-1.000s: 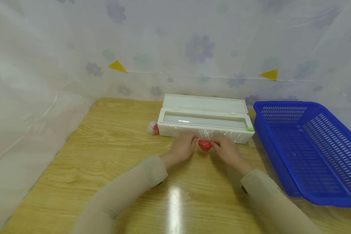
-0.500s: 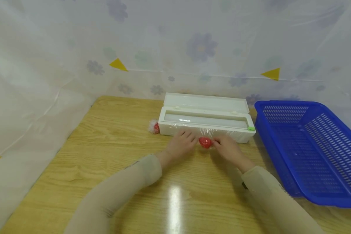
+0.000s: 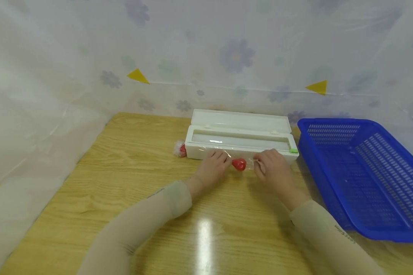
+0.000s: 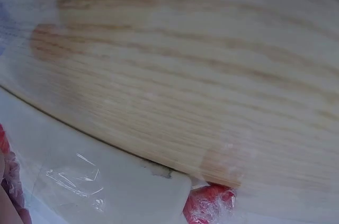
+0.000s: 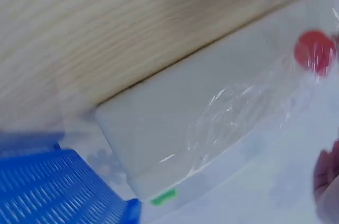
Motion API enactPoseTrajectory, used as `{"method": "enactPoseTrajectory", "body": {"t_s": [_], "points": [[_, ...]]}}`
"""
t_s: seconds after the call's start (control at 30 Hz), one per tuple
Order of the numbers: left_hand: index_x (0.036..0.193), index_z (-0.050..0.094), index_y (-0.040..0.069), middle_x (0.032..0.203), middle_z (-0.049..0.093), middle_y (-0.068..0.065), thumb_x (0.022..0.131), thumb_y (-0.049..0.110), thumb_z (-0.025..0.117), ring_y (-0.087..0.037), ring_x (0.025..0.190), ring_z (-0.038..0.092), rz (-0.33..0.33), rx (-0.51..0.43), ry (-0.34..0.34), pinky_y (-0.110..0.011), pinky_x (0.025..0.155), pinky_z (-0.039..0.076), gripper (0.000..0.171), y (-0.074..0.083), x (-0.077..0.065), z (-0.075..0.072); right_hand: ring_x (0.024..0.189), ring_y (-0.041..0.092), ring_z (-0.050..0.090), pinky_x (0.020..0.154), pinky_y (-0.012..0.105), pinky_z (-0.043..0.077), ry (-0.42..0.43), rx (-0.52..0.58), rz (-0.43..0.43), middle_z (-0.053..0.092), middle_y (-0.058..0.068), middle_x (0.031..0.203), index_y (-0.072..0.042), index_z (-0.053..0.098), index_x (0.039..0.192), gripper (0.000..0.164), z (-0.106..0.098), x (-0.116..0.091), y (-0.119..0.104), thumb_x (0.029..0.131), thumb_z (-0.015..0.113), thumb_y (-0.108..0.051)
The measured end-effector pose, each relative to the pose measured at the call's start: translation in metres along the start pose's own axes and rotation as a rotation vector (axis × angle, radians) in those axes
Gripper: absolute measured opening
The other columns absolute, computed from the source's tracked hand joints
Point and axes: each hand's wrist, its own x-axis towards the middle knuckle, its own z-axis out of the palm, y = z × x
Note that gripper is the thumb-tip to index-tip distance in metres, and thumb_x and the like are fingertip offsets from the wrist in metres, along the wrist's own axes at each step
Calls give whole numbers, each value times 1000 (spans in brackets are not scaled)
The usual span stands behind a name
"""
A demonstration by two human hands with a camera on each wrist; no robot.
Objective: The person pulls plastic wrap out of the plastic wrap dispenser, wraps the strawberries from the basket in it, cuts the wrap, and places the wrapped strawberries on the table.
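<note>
A red rounded piece [image 3: 239,164], wrapped in clear cling film, hangs between my hands in front of a white cling film box [image 3: 206,151]. My left hand [image 3: 211,170] is at the piece's left end, fingers bent over the gathered film there. On the other side my right hand [image 3: 275,173] pinches a loose stretch of cling film [image 3: 250,164] between thumb and fingers. Film still runs over the box's front face. The left wrist view catches only some fingers [image 4: 6,205] beside crumpled film; the right wrist view shows the red piece near its right edge.
The box's lid [image 3: 241,121] stands open at the back, with a green slider [image 3: 293,151] on the right end. Another film-wrapped red piece [image 3: 182,150] lies against its left end. A blue plastic basket [image 3: 334,191] stands to the right on the wooden table [image 3: 124,172].
My left hand has shifted from a fingertip pinch to fingers laid over the film. My right hand has moved away to the right, drawing out a stretch of film beside the red piece.
</note>
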Motion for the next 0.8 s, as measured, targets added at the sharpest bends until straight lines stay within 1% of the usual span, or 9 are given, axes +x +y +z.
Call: {"method": "enactPoseTrajectory", "body": {"t_s": [0.07,0.13,0.2,0.27,0.37,0.5,0.6,0.67,0.8], "points": [[120,58,18,115,59,2,91,19,56,-16,112,52,-34,-37,-20,-30,96,40,28,-1,1,0,82,28,58,74,39,50,-4,-138,-196,64,12,87,0,62,96,21,5,-5,-5,77,67,-6],[117,59,18,113,59,1,91,17,57,-17,111,53,-59,-64,-30,-31,94,41,26,-2,2,0,89,28,58,80,39,50,-79,-222,-269,63,12,96,-2,59,103,29,11,-9,-9,78,70,-12],[115,60,19,112,59,1,92,15,57,-17,109,53,-73,-95,-35,-31,93,42,24,-3,4,1,97,29,57,86,41,48,-154,-301,-216,62,13,106,-2,55,111,40,18,-11,-12,79,73,-19],[116,60,19,113,58,0,92,13,56,-17,109,53,-73,-121,-51,-31,92,42,25,-3,5,1,102,30,55,89,42,46,-195,-362,-113,61,14,109,-1,53,115,47,24,-11,-12,79,74,-23],[119,59,19,117,58,0,92,10,55,-18,110,52,-79,-173,-84,-32,93,42,29,-4,7,1,102,30,56,87,41,45,-153,-392,-13,62,15,108,-1,53,116,47,30,-7,-8,79,75,-20],[122,57,18,120,57,-1,91,5,54,-18,112,50,-94,-242,-126,-33,96,41,34,-6,7,0,92,29,56,77,38,43,-35,-373,-15,64,13,96,-3,59,106,31,34,-4,-1,80,73,-13],[121,56,17,118,58,-1,93,13,52,-18,112,51,-92,-252,-124,-33,96,40,28,-6,7,-1,89,28,55,75,38,43,-54,-361,-6,63,11,90,-4,64,98,20,33,-4,0,81,72,-12],[119,56,16,116,58,-1,94,21,51,-18,111,51,-77,-225,-93,-32,96,39,26,-6,6,-2,90,28,55,77,38,43,-91,-358,5,62,10,88,-3,65,94,16,31,-4,-2,82,70,-11],[114,60,15,112,60,0,91,19,55,-17,106,53,-39,-136,-25,-31,92,40,24,-5,4,-4,88,27,55,78,38,44,-87,-366,-27,60,9,83,-2,65,88,8,33,-6,-3,81,68,-6]]}}
